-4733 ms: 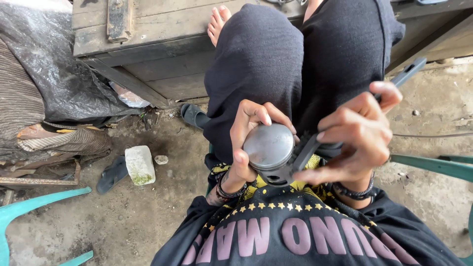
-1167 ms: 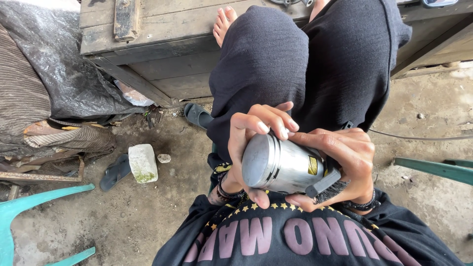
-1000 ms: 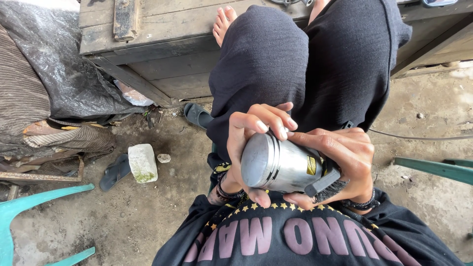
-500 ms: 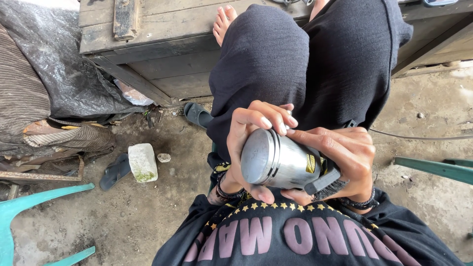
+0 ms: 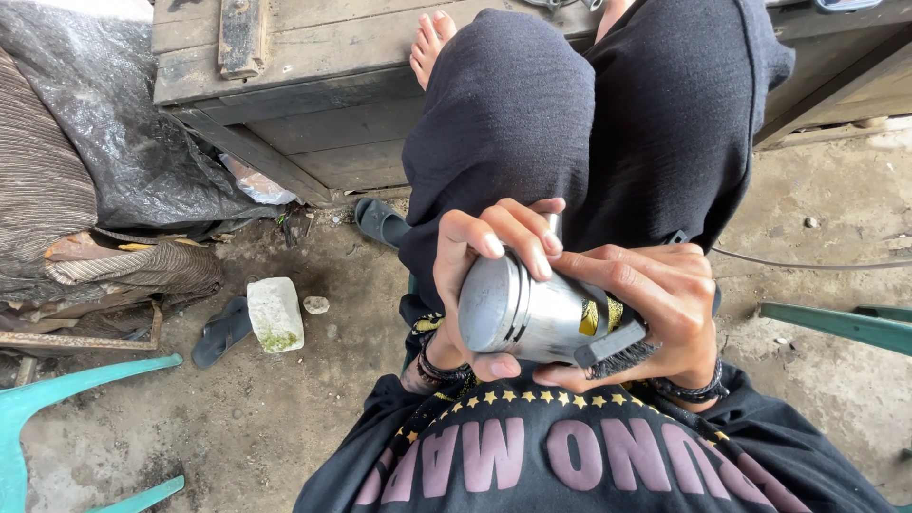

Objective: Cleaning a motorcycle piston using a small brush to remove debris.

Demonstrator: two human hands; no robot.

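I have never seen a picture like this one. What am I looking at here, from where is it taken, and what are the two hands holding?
The picture comes from a camera worn on a person's head, looking straight down at their own lap and hands. No machine is involved, only bare hands.

The left hand wraps around a round grey metal piston, fingers over its top edge and thumb beneath. The right hand has its grip on a small dark brush, with the bristles against the side of the piston.

Below the hands is the person's dark shirt; above are the knees in dark trousers, with a bare foot resting on a wooden platform.

On the dirt ground lie a pale stone block, two dark sandals and a grey tarp. Part of a green plastic chair shows at the lower left.
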